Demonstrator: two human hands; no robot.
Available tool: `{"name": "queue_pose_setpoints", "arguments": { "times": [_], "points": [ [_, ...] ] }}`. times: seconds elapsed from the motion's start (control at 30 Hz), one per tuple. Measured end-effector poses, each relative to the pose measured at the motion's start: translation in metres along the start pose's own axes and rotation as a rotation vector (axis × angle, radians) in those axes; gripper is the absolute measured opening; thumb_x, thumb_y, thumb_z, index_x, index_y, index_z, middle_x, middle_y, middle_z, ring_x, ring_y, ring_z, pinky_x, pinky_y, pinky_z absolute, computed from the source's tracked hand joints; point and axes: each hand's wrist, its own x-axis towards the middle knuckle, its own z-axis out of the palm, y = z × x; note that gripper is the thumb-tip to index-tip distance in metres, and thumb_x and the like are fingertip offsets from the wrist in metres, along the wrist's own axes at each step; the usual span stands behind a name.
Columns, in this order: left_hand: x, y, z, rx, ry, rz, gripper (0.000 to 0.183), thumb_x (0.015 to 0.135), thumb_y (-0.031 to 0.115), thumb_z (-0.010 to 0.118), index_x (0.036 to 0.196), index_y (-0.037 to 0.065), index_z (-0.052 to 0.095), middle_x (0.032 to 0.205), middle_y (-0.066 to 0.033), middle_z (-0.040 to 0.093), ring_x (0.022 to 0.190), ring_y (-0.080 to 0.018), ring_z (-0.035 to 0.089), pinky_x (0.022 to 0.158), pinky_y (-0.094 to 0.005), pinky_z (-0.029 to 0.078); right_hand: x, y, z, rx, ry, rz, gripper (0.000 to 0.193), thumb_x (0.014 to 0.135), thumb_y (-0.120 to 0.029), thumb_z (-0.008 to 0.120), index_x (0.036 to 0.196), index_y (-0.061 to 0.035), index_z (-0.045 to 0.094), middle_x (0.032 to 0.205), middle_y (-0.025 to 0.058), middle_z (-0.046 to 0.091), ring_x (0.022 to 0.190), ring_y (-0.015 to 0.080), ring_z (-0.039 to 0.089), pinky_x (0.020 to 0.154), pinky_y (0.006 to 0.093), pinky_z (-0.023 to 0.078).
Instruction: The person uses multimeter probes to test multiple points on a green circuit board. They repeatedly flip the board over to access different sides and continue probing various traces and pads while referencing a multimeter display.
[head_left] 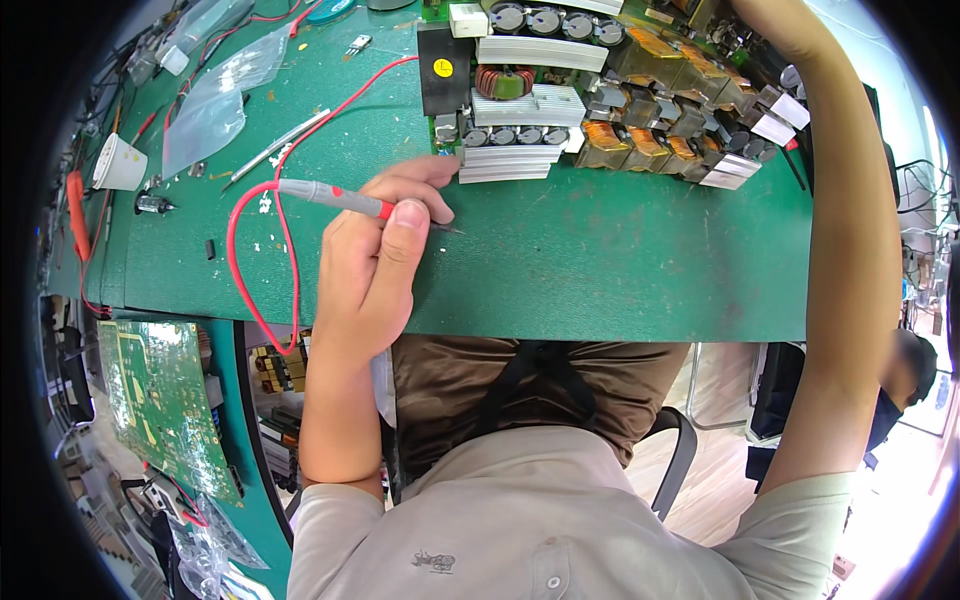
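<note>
A person's left hand (pixel 375 255) grips a red test probe (pixel 340 197) on the green bench mat (pixel 620 260), its tip aimed at three o'clock. The circuit board (pixel 600 90) sits at one o'clock. The right hand is out of view. A slipping tip could bridge neighbouring parts.

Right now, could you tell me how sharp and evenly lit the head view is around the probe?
Head view: the left hand and red probe are sharp and evenly lit; the green bench mat bows with fisheye distortion; the lower right corner is washed out by glare; the right hand lies beyond the top edge.
</note>
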Motion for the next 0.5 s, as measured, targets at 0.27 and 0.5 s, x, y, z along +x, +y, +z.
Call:
{"name": "queue_pose_setpoints", "arguments": {
  "times": [0.27,0.5],
  "points": [
    [-0.003,0.010,-0.001,-0.029,-0.097,-0.091,0.039,0.113,0.024,0.038,0.104,-0.003,0.063,0.139,-0.0303,0.061,0.128,-0.0343,0.061,0.106,-0.0419,0.045,0.008,-0.001,-0.002,0.046,-0.060,0.101,0.033,0.100,-0.034,0.071,0.094,-0.0024,0.077,0.084,-0.0001,0.072,0.077,0.0084,0.062,0.071,0.0253,0.049],
    [0.002,0.004,-0.009,-0.475,0.010,-0.333,0.042,0.114,0.033,0.043,0.095,0.001,0.061,0.138,-0.0311,0.062,0.126,-0.0375,0.063,0.109,-0.0464,0.047,-0.034,-0.014,-0.018,-0.035,-0.126,0.130,0.031,0.102,-0.034,0.070,0.109,-0.0039,0.073,0.098,0.0022,0.070,0.094,0.0111,0.061,0.085,0.0277,0.048]
  ]
}}
